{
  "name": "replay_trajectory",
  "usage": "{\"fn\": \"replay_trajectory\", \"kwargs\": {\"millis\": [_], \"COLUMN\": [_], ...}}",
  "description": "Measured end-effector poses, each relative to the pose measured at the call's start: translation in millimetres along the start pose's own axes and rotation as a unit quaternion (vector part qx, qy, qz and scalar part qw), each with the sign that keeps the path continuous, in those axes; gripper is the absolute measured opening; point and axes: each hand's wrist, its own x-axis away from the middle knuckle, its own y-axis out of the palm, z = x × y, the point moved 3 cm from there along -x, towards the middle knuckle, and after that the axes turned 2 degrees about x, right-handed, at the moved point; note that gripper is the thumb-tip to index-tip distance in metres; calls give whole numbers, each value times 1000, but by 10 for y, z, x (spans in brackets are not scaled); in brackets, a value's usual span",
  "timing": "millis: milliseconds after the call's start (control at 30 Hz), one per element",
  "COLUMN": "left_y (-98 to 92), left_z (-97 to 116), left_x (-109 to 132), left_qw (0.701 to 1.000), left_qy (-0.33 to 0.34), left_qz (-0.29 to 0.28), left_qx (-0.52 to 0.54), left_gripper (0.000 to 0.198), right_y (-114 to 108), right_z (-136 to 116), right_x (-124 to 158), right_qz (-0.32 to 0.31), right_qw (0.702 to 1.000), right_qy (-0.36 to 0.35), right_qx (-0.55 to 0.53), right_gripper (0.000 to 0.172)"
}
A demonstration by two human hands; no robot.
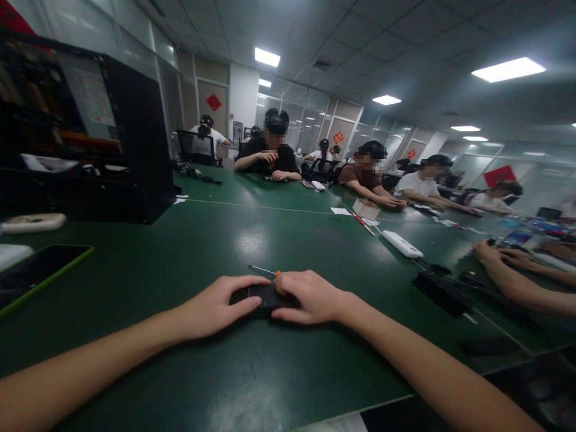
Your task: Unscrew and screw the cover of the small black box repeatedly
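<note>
A small flat black device (265,296) lies on the green table (279,240) between my two hands. My left hand (216,306) curls round its left end, thumb along the front edge. My right hand (310,296) grips its right end with fingers folded over the top. Just behind them lies a thin screwdriver (263,270) with an orange tip, touched by neither hand.
A black cabinet (81,132) stands at the left, with a phone in a green case (42,270) before it. A white power bank (402,244) and black parts (443,294) lie to the right, near a co-worker's hands (499,255). Several people sit along the far side.
</note>
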Motion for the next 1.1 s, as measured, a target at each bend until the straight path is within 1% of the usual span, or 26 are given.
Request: {"fn": "replay_trajectory", "kwargs": {"millis": [100, 233, 400, 533, 733, 900, 1000, 1100], "left_y": [-32, -54, -33, -85, -219, -272, -253, -163], "left_z": [-16, -24, -33, -59, -123, -103, -73, -36], "left_x": [-9, -12, -1, 13, 4, -17, -31, -44], "left_qw": [1000, 999, 998, 999, 993, 991, 991, 995], "left_qy": [-9, -23, -26, -16, -12, -10, 12, 43], "left_qz": [-23, -41, -35, -32, -112, -134, -131, -94], "left_qx": [1, 26, 38, 17, 28, 21, 9, 11], "left_gripper": [49, 50, 48, 50, 53, 56, 52, 49], "right_y": [41, 1, -20, -27, -48, -52, -58, -62], "right_z": [61, 89, 50, 59, 106, 112, 103, 95], "right_x": [56, 94, 70, 65, 65, 60, 56, 49], "right_qz": [40, 72, 68, 77, 70, 71, 76, 69], "right_qw": [997, 989, 982, 979, 973, 966, 962, 960], "right_qy": [-5, 15, 31, 46, 44, 44, 47, 59], "right_qx": [-65, -125, -172, -184, -218, -244, -258, -265], "right_gripper": [40, 29, 28, 27, 28, 29, 29, 29]}}
